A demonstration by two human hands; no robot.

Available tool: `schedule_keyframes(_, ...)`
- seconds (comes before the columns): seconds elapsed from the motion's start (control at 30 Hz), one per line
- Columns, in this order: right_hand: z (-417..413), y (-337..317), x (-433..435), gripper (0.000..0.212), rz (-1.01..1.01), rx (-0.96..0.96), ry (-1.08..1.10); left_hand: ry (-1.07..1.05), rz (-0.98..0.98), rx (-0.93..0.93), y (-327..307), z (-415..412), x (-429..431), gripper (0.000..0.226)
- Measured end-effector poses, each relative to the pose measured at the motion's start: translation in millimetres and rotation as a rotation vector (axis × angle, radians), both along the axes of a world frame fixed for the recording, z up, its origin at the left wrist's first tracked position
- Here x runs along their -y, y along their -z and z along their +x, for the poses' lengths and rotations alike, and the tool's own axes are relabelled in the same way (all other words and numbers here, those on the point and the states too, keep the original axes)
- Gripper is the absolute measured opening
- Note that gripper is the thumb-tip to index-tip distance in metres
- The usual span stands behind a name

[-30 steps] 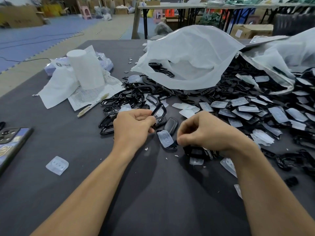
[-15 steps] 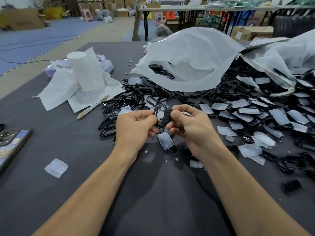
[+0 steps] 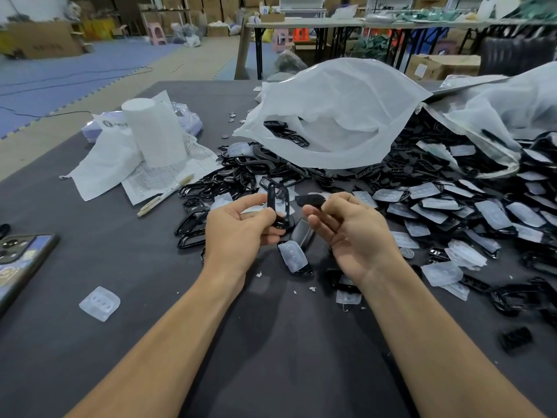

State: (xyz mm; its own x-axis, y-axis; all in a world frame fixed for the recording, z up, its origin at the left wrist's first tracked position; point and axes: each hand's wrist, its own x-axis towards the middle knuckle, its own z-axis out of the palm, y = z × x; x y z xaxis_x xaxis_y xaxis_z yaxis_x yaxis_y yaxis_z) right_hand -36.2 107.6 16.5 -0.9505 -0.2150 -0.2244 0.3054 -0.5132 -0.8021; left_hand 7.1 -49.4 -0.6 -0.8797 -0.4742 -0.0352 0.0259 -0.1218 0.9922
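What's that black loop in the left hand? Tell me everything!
The glossy black plastic frame is an open loop with rounded corners. It stands nearly upright above the grey table, pinched at its lower end by the left hand. The right hand holds a small black piece beside it, not touching.

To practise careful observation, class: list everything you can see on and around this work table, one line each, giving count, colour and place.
black frame: one, black, gripped upright
black insert: one, black, pinched beside the frame
loose frames: many, black, heaped mid-table
clear pads: many, translucent, spread on the right
single pad: one, translucent, alone at near left
bags: two, white, over the heap at the back
roll: one, white, standing on the papers
papers: several, white, back left
pen: one, cream, beside the papers
phone: one, patterned, left edge
table: one, dark grey
left hand: one, holds the frame
right hand: one, holds the insert
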Motion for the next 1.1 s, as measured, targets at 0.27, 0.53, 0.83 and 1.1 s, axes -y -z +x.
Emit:
schedule_keyframes(0.27,4,3,6,0.028,0.221,-0.130,-0.001,0.111,0.050,-0.008,0,3,-5,0.021)
schedule_keyframes(0.53,4,6,8,0.021,0.499,-0.328,0.113,0.000,0.162,-0.022,-1,0,-4,0.014)
schedule_keyframes(0.83,16,13,29,0.030,0.545,-0.335,0.207,0.021,0.016,-0.010,8,0,-12,0.009)
schedule_keyframes(1.1,19,16,25,0.027,1.164,-0.751,0.401,0.095,-0.138,-0.045,6,6,-17,0.022)
